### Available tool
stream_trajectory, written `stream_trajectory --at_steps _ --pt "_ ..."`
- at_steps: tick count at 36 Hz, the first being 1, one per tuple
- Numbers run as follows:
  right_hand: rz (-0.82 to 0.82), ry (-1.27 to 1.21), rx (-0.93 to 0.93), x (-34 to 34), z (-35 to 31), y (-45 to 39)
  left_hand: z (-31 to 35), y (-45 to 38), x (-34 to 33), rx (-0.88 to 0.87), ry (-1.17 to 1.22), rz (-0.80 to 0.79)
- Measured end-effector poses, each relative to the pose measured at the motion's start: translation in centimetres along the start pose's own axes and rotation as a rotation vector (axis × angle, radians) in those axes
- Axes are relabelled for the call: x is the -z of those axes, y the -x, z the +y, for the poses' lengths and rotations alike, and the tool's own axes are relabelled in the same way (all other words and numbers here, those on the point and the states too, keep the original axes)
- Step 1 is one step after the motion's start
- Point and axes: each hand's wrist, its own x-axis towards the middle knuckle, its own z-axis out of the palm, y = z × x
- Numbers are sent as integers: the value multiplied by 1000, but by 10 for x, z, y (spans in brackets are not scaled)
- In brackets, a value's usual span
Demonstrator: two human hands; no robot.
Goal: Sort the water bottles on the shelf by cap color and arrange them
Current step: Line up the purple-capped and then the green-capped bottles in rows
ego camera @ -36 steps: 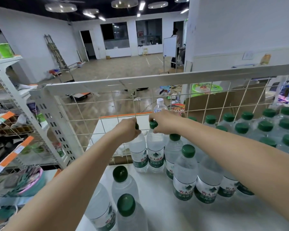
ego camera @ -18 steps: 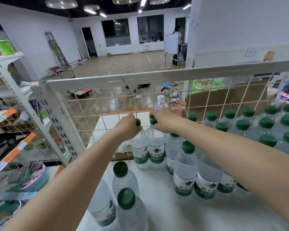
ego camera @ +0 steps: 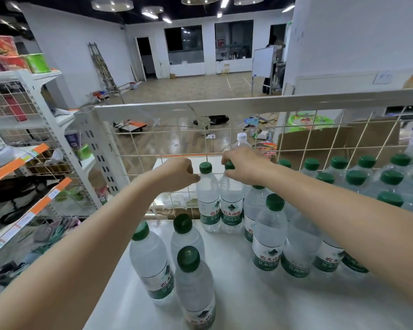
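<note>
Water bottles (ego camera: 268,236) with green caps stand on the white shelf (ego camera: 260,303), most massed along its right side, three loose near the left front edge. At the rear edge, against the wire grid (ego camera: 296,144), we see two bottles side by side. Our right hand (ego camera: 244,166) pinches the cap of the right one (ego camera: 231,206). Our left hand (ego camera: 177,173), fingers curled, sits beside the left one (ego camera: 209,203); whether it touches, we cannot tell.
</note>
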Motion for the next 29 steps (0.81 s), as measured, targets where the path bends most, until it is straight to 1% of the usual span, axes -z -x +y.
stream_trajectory --at_steps 2,4,8,15,18,21,23,25,29 --pt "8 -36 18 0 -5 5 -3 10 2 5 11 -54" --pt "-20 -94 52 2 -10 11 -4 19 4 16 1 -115" --pt "-176 -217 129 6 -25 22 -7 33 6 53 -44 -273" --pt "-313 -306 223 13 -57 40 -14 50 13 160 -213 -369" --pt "-359 -347 227 11 -69 46 -16 60 17 255 -252 -414" --pt "-365 -283 259 7 -80 50 -22 69 17 407 -216 -439" --pt "-372 -247 286 1 -86 52 -25 76 13 463 -226 -485" --pt "-362 -235 310 -4 -91 53 -26 80 8 449 -282 -525" --pt "-313 -214 359 -6 -94 56 -29 83 8 336 -313 -470"
